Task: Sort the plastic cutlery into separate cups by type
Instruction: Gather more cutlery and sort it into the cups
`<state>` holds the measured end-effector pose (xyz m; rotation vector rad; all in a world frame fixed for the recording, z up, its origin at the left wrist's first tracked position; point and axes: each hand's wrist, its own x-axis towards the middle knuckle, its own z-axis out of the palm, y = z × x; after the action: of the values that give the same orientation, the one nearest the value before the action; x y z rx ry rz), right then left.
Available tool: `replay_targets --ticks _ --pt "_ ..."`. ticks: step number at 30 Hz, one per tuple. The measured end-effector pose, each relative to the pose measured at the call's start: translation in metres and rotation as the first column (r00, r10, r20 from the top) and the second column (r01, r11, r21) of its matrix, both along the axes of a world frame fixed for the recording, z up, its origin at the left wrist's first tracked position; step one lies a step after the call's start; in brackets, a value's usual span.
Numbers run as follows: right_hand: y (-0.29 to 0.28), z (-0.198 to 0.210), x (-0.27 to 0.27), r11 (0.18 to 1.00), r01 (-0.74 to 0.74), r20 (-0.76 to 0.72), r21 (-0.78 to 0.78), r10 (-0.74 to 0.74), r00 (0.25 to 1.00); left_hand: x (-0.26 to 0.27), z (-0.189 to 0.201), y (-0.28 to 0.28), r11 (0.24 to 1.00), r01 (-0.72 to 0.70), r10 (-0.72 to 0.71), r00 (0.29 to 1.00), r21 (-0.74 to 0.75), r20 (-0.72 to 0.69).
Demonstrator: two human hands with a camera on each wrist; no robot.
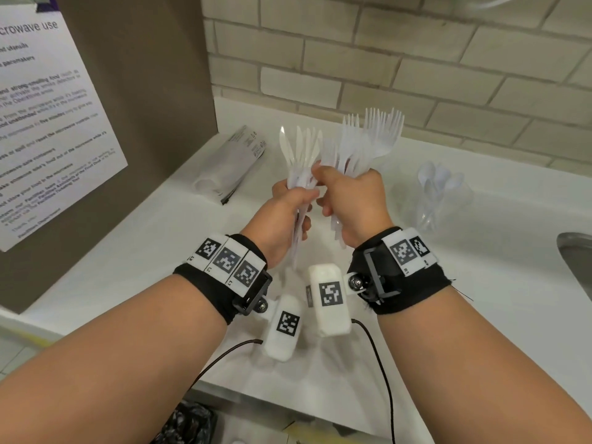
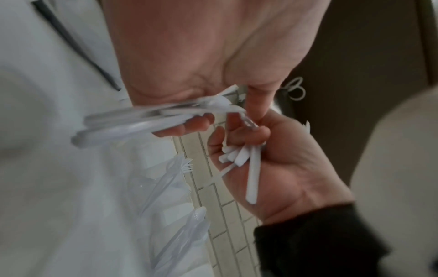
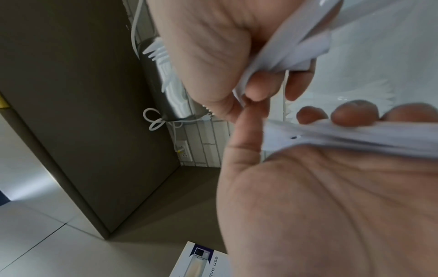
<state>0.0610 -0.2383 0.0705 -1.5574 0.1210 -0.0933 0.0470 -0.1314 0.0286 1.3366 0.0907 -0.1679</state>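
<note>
Head view shows two bunches of white plastic cutlery held upright over the white tabletop (image 1: 480,283). The forks (image 1: 371,139) fan out above the right hand (image 1: 352,203), whose fingers are curled tight round their handles. Just to the left, the knives (image 1: 301,149) stand with blades up in the left hand (image 1: 285,216), which grips them in the same fist-like way. The two hands are close together, knuckles nearly touching, and the right thumb and forefinger reach toward the top of the knife bunch.

From the left wrist view, the left hand (image 2: 189,56) closes on blurred handles, while the right hand (image 2: 272,168) opposite has short handle ends sticking out below its curled fingers (image 2: 246,133). The right wrist view shows the same meeting from the other side: the right hand (image 3: 331,206) with a blurred white bundle across its palm, and the left hand (image 3: 213,56) wrapped round its own handles.

Well to the right on the tabletop stands a clear cup (image 1: 432,200) holding spoons (image 1: 439,181), bowls up. To the left, near the brown panel, lies a sleeve of stacked cups (image 1: 230,165) in plastic wrap. A printed notice (image 1: 48,123) about microwave use hangs on that panel. A tiled wall (image 1: 416,59) runs behind, and the edge of a metal sink (image 1: 576,251) shows at the far right.
</note>
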Motion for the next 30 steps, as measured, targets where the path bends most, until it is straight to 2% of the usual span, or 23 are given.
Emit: replay_targets --ticks 1,5,8,12,16,21,24,27,30 --pt "0.0 0.002 0.0 0.999 -0.008 0.003 0.035 0.008 1.0 0.0 0.0 0.001 1.0 0.001 -0.001 1.0 -0.018 -0.011" --pt "-0.003 0.009 0.001 0.993 -0.049 0.001 0.104 0.049 0.999 0.006 -0.002 0.0 0.99 -0.104 0.107 0.994 0.095 -0.028" --pt "-0.017 0.014 0.012 0.994 0.021 0.041 0.109 -0.025 0.999 0.006 -0.005 0.001 0.979 -0.178 0.181 0.983 0.101 -0.018" --pt "-0.052 0.022 0.043 0.991 0.123 0.139 0.049 -0.129 0.982 -0.003 -0.006 0.011 0.981 -0.152 0.154 0.988 0.124 -0.007" --pt "-0.083 0.028 0.083 0.974 0.228 0.218 0.005 -0.223 0.95 -0.018 0.0 0.019 0.972 -0.046 0.035 0.998 0.229 0.049" --pt "-0.098 0.02 0.129 0.974 0.228 0.252 -0.016 -0.217 0.943 -0.04 0.002 0.026 0.936 0.157 -0.181 0.982 0.314 0.047" --pt "-0.096 0.004 0.151 0.983 0.183 0.22 0.012 -0.181 0.959 -0.05 -0.005 0.031 0.876 0.292 -0.304 0.952 0.383 -0.032" --pt "-0.093 -0.02 0.166 0.983 0.172 0.151 0.064 -0.18 0.972 -0.058 -0.009 0.033 0.747 0.436 -0.477 0.877 0.501 -0.052" --pt "-0.095 -0.043 0.174 0.983 0.181 0.038 -0.005 -0.181 0.983 -0.063 -0.01 0.033 0.732 0.456 -0.484 0.871 0.506 -0.084"
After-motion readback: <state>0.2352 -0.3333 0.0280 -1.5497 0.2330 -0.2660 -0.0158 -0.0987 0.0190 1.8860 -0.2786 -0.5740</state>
